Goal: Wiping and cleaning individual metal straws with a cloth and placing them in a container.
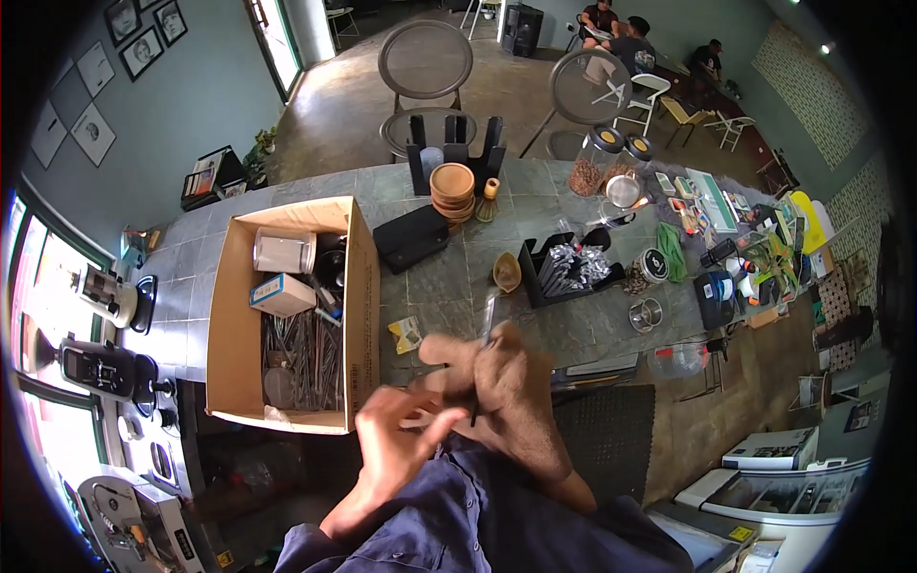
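My left hand (390,433) is beside my right hand, thumb and fingers apart, with nothing visible in its grasp. My right hand (512,390) is covered by a brown fabric, either a cloth or a glove; I cannot tell which. It grips a slender metal utensil (490,315), whose shiny end points away from me; its kind is unclear. Beyond the hands, a small wooden bowl (506,272) stands left of a black caddy (531,283) with foil-like wrapped pieces (569,268). A yellow and white packet (406,335) lies on the tiled counter (437,308).
An open cardboard box (364,322) on the left holds metal utensils, a clear jar and a small carton. A black pouch (410,238), stacked wooden bowls (452,190), a bamboo whisk (487,204) and glass jars (589,168) stand farther back. Several people sit across the room.
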A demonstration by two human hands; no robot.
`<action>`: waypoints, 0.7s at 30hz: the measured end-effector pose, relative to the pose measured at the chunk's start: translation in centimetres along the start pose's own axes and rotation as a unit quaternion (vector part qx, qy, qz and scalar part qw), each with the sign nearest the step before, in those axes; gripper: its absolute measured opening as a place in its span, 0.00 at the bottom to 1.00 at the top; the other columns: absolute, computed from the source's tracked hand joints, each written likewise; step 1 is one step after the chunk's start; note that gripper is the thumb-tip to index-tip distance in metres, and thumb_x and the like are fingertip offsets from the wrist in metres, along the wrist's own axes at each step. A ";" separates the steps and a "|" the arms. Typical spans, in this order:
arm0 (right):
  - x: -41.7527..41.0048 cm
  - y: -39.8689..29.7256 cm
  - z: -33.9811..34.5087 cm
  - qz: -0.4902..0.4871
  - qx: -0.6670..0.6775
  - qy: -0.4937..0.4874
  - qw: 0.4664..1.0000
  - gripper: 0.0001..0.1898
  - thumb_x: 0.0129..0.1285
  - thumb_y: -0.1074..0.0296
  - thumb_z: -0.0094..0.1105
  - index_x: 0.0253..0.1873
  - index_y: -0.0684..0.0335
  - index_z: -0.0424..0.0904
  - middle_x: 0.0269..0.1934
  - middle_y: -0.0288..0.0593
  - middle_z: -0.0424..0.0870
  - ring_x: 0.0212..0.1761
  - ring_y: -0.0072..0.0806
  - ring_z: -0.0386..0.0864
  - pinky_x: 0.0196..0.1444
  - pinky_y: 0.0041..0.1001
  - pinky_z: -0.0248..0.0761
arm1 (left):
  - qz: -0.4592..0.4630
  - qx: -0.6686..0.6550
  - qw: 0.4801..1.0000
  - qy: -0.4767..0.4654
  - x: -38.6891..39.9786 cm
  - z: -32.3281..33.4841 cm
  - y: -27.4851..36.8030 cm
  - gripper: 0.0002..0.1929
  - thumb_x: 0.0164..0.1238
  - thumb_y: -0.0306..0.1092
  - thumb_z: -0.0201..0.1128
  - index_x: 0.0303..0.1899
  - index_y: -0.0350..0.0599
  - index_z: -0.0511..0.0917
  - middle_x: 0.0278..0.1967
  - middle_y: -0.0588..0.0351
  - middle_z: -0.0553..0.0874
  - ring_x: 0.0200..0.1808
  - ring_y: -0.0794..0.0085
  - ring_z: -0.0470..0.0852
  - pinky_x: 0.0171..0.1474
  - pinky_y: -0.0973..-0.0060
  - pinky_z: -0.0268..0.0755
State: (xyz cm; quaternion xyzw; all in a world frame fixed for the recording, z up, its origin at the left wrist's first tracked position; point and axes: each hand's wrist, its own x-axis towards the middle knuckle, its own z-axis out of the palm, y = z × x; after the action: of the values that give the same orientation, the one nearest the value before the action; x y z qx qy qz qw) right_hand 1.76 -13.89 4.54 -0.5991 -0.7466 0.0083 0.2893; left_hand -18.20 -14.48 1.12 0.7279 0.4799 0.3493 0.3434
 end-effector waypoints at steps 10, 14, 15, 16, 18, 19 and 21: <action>-2.8 3.9 0.5 0.016 -0.127 -0.142 0.982 0.08 0.65 0.55 0.68 0.44 0.44 0.78 0.33 0.34 0.72 0.26 0.21 0.78 0.18 0.30 0.68 | -0.063 -0.185 0.980 -0.030 7.3 5.2 2.8 0.08 0.74 0.29 0.77 0.42 0.31 0.93 0.31 0.56 0.91 0.32 0.78 0.86 0.38 0.78 0.78; -3.5 6.7 -1.9 0.065 -0.143 -0.105 0.982 0.06 0.67 0.56 0.67 0.45 0.41 0.80 0.33 0.34 0.74 0.27 0.21 0.80 0.20 0.31 0.71 | -0.073 -0.238 0.968 0.020 11.3 6.3 5.5 0.11 0.77 0.32 0.75 0.38 0.32 0.92 0.38 0.49 0.95 0.32 0.77 0.89 0.36 0.78 0.81; -4.3 7.7 -1.6 0.077 -0.151 -0.116 0.979 0.05 0.68 0.56 0.66 0.46 0.39 0.80 0.33 0.35 0.75 0.27 0.22 0.81 0.21 0.32 0.72 | -0.065 -0.250 0.966 0.026 12.2 6.7 5.4 0.11 0.78 0.33 0.74 0.39 0.33 0.93 0.38 0.49 0.95 0.34 0.76 0.91 0.37 0.78 0.85; -5.3 8.7 -1.1 0.090 -0.158 -0.127 0.975 0.05 0.69 0.56 0.66 0.47 0.37 0.80 0.34 0.35 0.75 0.28 0.23 0.81 0.21 0.32 0.72 | -0.058 -0.255 0.965 0.038 13.2 7.2 5.7 0.10 0.79 0.33 0.73 0.42 0.33 0.93 0.38 0.49 0.95 0.36 0.75 0.91 0.37 0.78 0.87; -7.2 10.7 0.0 0.113 -0.172 -0.152 0.967 0.05 0.72 0.55 0.64 0.49 0.34 0.81 0.34 0.35 0.76 0.29 0.24 0.82 0.22 0.33 0.74 | -0.055 -0.267 0.956 0.104 15.0 8.6 6.1 0.12 0.81 0.34 0.71 0.49 0.32 0.92 0.39 0.48 0.94 0.40 0.72 0.92 0.38 0.76 0.90; -8.0 11.5 0.3 0.126 -0.179 -0.164 0.962 0.06 0.73 0.55 0.63 0.51 0.32 0.81 0.35 0.35 0.77 0.29 0.25 0.82 0.23 0.34 0.74 | -0.035 -0.241 0.959 0.143 16.2 9.1 6.1 0.13 0.82 0.33 0.69 0.53 0.30 0.90 0.40 0.47 0.94 0.41 0.72 0.92 0.40 0.75 0.91; -8.5 12.7 0.2 0.149 -0.190 -0.190 0.952 0.07 0.75 0.55 0.62 0.53 0.28 0.82 0.36 0.35 0.78 0.30 0.26 0.83 0.24 0.35 0.76 | -0.009 -0.251 0.955 0.157 17.8 10.7 6.2 0.10 0.83 0.29 0.68 0.52 0.31 0.90 0.43 0.45 0.94 0.42 0.70 0.93 0.43 0.73 0.93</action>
State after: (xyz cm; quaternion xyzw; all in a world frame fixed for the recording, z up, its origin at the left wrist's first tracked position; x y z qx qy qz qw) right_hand 13.88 -17.86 -3.76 -0.7345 -0.6779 0.0231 0.0187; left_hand -1.12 -1.38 3.98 0.5500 0.4315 0.5650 0.4383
